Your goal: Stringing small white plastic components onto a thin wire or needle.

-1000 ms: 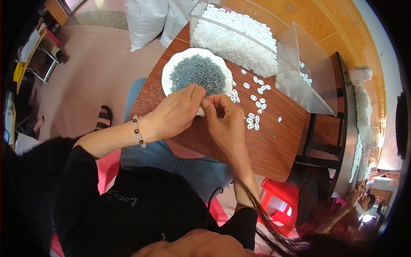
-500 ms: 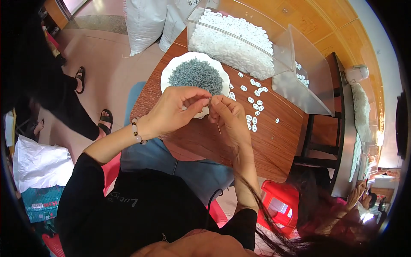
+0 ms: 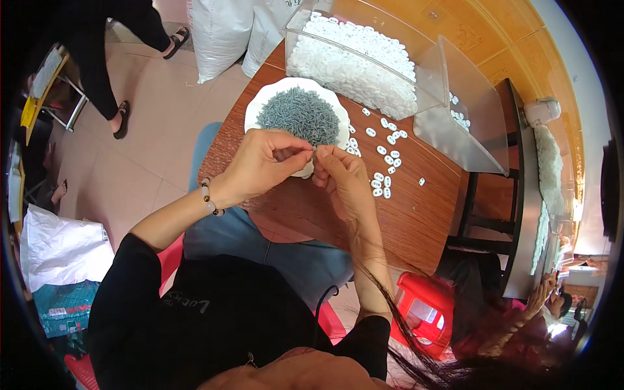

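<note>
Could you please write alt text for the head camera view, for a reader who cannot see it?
Seen from above, a seated person's left hand and right hand pinch a tiny part together over a round wooden table. Just beyond them sits a white plate heaped with small grey pieces. Loose white rings lie beside it, near a clear bin full of them.

White sacks [image 3: 224, 32]: two bulging woven bags on the floor at the table's far end, just beside the clear bin.
White plastic bag [image 3: 62, 250]: crumpled, on the floor at the person's left.
Teal printed package [image 3: 65, 307]: flat, partly tucked under that plastic bag, its green-blue face patterned.
Screens, signs: none in view.
</note>
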The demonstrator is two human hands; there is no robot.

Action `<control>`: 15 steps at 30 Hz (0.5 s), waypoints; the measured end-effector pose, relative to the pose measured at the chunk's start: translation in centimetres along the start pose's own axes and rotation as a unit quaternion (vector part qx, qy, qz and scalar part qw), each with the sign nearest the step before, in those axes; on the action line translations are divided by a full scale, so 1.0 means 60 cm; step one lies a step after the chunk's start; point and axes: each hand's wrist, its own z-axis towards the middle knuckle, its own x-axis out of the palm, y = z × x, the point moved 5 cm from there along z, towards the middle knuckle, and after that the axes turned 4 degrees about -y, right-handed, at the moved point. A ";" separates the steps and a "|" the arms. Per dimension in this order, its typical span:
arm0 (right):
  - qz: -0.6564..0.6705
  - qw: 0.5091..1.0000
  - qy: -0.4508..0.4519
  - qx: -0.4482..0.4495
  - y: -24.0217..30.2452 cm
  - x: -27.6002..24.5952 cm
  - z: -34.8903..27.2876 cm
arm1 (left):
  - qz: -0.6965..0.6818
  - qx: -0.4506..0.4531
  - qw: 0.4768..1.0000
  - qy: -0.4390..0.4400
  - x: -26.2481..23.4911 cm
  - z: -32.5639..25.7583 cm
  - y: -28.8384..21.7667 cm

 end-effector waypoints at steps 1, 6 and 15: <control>-0.006 1.000 0.001 -0.004 0.002 0.001 0.000 | -0.023 -0.019 1.000 -0.005 0.000 -0.001 0.005; -0.028 0.999 -0.005 -0.024 -0.001 0.005 0.002 | -0.057 -0.052 0.997 -0.022 0.003 -0.003 0.013; -0.484 0.775 -0.141 -0.382 0.047 0.036 -0.026 | 0.221 0.170 0.960 -0.039 0.006 -0.001 -0.027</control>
